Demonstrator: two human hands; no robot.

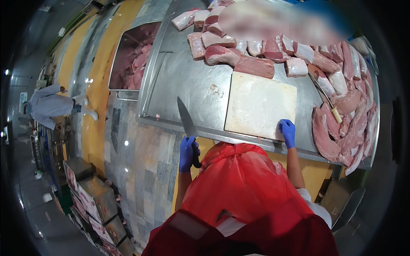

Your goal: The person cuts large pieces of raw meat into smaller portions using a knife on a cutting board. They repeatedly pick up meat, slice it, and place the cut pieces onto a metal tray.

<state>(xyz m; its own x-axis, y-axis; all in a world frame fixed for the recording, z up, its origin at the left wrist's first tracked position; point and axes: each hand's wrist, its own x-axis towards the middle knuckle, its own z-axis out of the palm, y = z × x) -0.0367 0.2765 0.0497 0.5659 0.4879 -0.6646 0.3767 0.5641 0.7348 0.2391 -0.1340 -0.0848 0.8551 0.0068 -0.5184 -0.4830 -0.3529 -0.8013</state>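
Note:
My left hand point(187, 152), in a blue glove, is wrapped around the black handle of a large knife point(185, 116). Its broad blade points up and away over the near edge of the metal table. At the near right corner of a white cutting board point(261, 104) rests my right hand point(287, 131), also blue-gloved. The fingers of that hand are curled against the board, and whatever they may hold is hidden. Beyond the board's far edge lies a pink piece of meat point(254, 67), with more cut chunks point(220, 40) around it.
Long strips of meat point(341, 132) pile up at the table's right end. A sharpening steel point(326, 96) with a pale handle lies against them. Left of the table point(179, 77) stands a metal bin point(136, 55) containing meat. Another person point(53, 104) is on the floor farther left. The far part is blurred.

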